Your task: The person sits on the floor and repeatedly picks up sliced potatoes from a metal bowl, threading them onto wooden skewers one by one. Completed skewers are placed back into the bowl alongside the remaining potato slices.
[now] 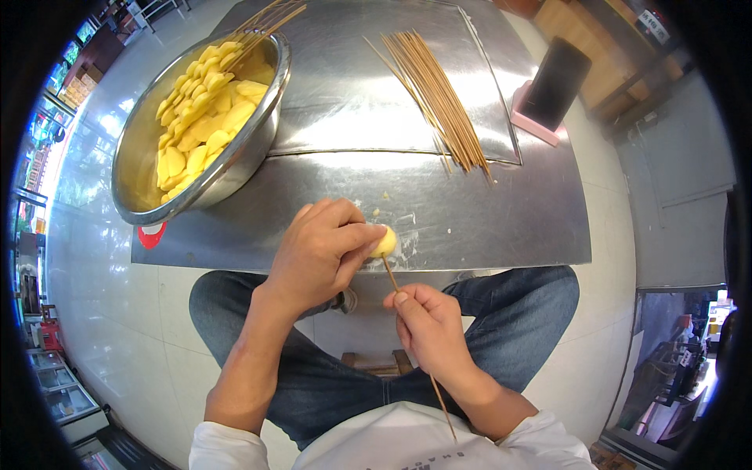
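Observation:
My left hand holds a pale yellow slice, probably potato, between thumb and fingers above the near edge of the steel table. My right hand grips a thin wooden skewer; its upper end meets the slice, and its lower end reaches down over my shirt. Whether the tip has passed through the slice is hidden. At the left, a steel bowl holds many yellow slices, some threaded on skewers that stick out over the far rim. A bundle of bare skewers lies farther back on the table.
A dark phone leans in a pink stand at the table's right side. A red and white object shows under the bowl's near rim. The steel table has a raised seam and small wet scraps. My knees are below its near edge.

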Demonstrator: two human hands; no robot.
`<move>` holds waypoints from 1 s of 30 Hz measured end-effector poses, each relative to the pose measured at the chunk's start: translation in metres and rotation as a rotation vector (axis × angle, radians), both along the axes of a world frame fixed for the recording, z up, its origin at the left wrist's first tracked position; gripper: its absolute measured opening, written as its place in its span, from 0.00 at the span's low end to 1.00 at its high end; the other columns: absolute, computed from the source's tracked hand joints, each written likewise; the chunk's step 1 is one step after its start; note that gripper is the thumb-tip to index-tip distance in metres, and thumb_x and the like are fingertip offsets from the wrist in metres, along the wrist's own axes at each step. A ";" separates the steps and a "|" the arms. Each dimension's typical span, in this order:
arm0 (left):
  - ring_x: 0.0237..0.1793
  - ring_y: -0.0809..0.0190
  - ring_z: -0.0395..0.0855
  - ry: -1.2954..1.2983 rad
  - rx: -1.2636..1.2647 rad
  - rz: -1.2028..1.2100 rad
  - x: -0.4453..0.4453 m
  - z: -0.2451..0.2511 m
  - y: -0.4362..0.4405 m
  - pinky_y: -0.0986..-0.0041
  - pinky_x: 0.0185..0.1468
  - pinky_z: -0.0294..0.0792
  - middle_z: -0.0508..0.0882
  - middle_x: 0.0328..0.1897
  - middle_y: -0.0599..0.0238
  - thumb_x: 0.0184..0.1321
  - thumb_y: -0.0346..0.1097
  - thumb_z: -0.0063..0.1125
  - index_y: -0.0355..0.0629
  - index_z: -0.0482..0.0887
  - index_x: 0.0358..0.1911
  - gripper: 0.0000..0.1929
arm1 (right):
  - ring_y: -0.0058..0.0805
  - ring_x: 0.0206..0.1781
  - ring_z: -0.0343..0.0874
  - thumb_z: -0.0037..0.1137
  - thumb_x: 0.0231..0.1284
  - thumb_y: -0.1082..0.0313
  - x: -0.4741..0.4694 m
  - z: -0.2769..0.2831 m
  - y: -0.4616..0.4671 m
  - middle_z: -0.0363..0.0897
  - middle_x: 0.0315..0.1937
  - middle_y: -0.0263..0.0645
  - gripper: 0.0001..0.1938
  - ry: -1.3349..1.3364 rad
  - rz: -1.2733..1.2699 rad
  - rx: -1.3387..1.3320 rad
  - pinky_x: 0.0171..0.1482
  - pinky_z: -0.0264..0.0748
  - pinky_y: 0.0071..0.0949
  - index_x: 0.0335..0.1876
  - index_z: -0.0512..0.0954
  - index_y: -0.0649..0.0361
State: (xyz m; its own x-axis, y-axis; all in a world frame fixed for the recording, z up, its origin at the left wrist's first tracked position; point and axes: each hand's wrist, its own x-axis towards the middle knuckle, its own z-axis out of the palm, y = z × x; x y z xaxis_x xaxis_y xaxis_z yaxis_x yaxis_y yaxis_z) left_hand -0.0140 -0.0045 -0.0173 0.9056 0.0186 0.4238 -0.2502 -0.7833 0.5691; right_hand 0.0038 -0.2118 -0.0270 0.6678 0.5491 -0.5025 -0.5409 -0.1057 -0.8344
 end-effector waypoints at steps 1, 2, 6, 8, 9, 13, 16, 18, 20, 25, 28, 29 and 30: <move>0.36 0.57 0.77 -0.007 -0.004 -0.013 0.000 0.000 0.000 0.67 0.42 0.67 0.81 0.34 0.66 0.55 0.27 0.68 0.45 0.91 0.41 0.10 | 0.12 0.16 0.63 0.50 0.77 0.65 0.002 -0.001 0.003 0.70 0.16 0.27 0.11 -0.049 0.012 0.012 0.19 0.57 0.16 0.43 0.80 0.65; 0.36 0.57 0.77 -0.012 -0.009 -0.022 0.000 -0.001 -0.001 0.67 0.41 0.67 0.81 0.34 0.66 0.55 0.27 0.68 0.45 0.91 0.41 0.10 | 0.12 0.16 0.64 0.50 0.77 0.65 0.006 -0.002 0.007 0.70 0.17 0.27 0.11 -0.057 0.014 0.010 0.20 0.57 0.16 0.44 0.81 0.64; 0.35 0.57 0.77 -0.038 -0.015 -0.015 -0.001 -0.001 -0.005 0.66 0.40 0.67 0.81 0.33 0.66 0.55 0.27 0.68 0.45 0.91 0.40 0.09 | 0.13 0.20 0.67 0.49 0.79 0.62 0.011 -0.002 0.003 0.72 0.19 0.29 0.12 -0.077 0.091 0.022 0.24 0.61 0.17 0.48 0.80 0.63; 0.35 0.57 0.77 -0.062 -0.001 -0.010 -0.002 0.000 -0.007 0.66 0.40 0.67 0.81 0.33 0.66 0.55 0.27 0.68 0.45 0.91 0.40 0.09 | 0.13 0.22 0.68 0.47 0.80 0.61 0.008 0.001 -0.010 0.73 0.19 0.29 0.14 -0.106 0.130 -0.003 0.26 0.63 0.17 0.50 0.80 0.63; 0.35 0.57 0.77 -0.075 -0.002 -0.011 -0.002 0.000 -0.007 0.66 0.39 0.67 0.81 0.33 0.66 0.55 0.27 0.68 0.45 0.91 0.40 0.09 | 0.13 0.23 0.69 0.46 0.80 0.60 0.001 0.004 -0.019 0.73 0.19 0.29 0.15 -0.114 0.152 -0.015 0.27 0.64 0.17 0.50 0.79 0.64; 0.34 0.57 0.77 -0.074 0.022 -0.012 -0.002 -0.001 -0.006 0.67 0.40 0.68 0.82 0.33 0.67 0.56 0.28 0.68 0.45 0.91 0.40 0.08 | 0.13 0.23 0.69 0.43 0.81 0.61 -0.029 0.016 -0.060 0.71 0.19 0.29 0.15 -0.075 0.260 -0.102 0.27 0.66 0.19 0.51 0.78 0.64; 0.36 0.56 0.78 -0.054 0.011 -0.016 -0.001 -0.001 -0.006 0.66 0.41 0.69 0.82 0.33 0.66 0.56 0.28 0.68 0.45 0.91 0.40 0.08 | 0.14 0.21 0.68 0.42 0.81 0.61 -0.034 0.010 -0.063 0.71 0.18 0.29 0.14 -0.168 0.219 -0.141 0.26 0.66 0.20 0.48 0.78 0.64; 0.38 0.55 0.80 -0.045 -0.035 -0.010 0.000 -0.001 -0.005 0.65 0.43 0.71 0.82 0.34 0.65 0.57 0.29 0.68 0.45 0.90 0.39 0.07 | 0.15 0.20 0.67 0.43 0.81 0.62 -0.027 0.004 -0.052 0.70 0.18 0.29 0.14 -0.206 0.195 -0.080 0.25 0.65 0.20 0.46 0.78 0.64; 0.38 0.55 0.81 -0.036 -0.022 -0.009 -0.001 0.000 -0.005 0.65 0.43 0.72 0.82 0.33 0.64 0.57 0.29 0.68 0.44 0.90 0.39 0.07 | 0.15 0.19 0.67 0.43 0.80 0.63 -0.015 -0.002 -0.031 0.70 0.17 0.29 0.14 -0.221 0.175 -0.046 0.24 0.65 0.21 0.45 0.78 0.64; 0.38 0.55 0.81 -0.046 -0.020 -0.002 -0.002 0.001 -0.006 0.65 0.42 0.72 0.81 0.33 0.64 0.57 0.29 0.68 0.44 0.90 0.39 0.07 | 0.17 0.19 0.68 0.42 0.80 0.62 0.007 -0.009 0.009 0.72 0.17 0.31 0.14 -0.321 0.154 -0.001 0.24 0.64 0.23 0.46 0.78 0.64; 0.37 0.56 0.81 -0.042 -0.001 0.010 -0.004 -0.001 -0.005 0.66 0.42 0.71 0.81 0.33 0.64 0.57 0.29 0.68 0.44 0.90 0.39 0.07 | 0.14 0.21 0.67 0.43 0.81 0.60 0.003 -0.005 0.002 0.72 0.19 0.29 0.14 -0.229 0.133 0.043 0.24 0.62 0.19 0.45 0.78 0.61; 0.37 0.56 0.81 -0.051 0.015 0.004 -0.004 -0.001 -0.005 0.67 0.42 0.71 0.82 0.34 0.64 0.57 0.29 0.68 0.44 0.91 0.40 0.07 | 0.14 0.21 0.67 0.43 0.81 0.60 0.002 -0.005 -0.003 0.72 0.19 0.29 0.13 -0.191 0.151 0.005 0.25 0.62 0.19 0.46 0.78 0.60; 0.37 0.57 0.81 -0.059 0.013 0.000 -0.005 -0.001 -0.006 0.68 0.42 0.71 0.82 0.35 0.63 0.57 0.29 0.68 0.44 0.91 0.41 0.08 | 0.14 0.21 0.67 0.43 0.81 0.60 -0.003 -0.004 -0.009 0.72 0.19 0.29 0.13 -0.164 0.169 -0.010 0.25 0.62 0.18 0.46 0.78 0.60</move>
State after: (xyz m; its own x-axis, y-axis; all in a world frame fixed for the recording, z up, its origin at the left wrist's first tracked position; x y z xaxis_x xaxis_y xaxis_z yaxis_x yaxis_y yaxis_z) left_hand -0.0188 -0.0101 -0.0182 0.8792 0.0133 0.4762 -0.2824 -0.7905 0.5435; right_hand 0.0012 -0.2205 -0.0308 0.6402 0.6556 -0.4005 -0.3721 -0.1914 -0.9082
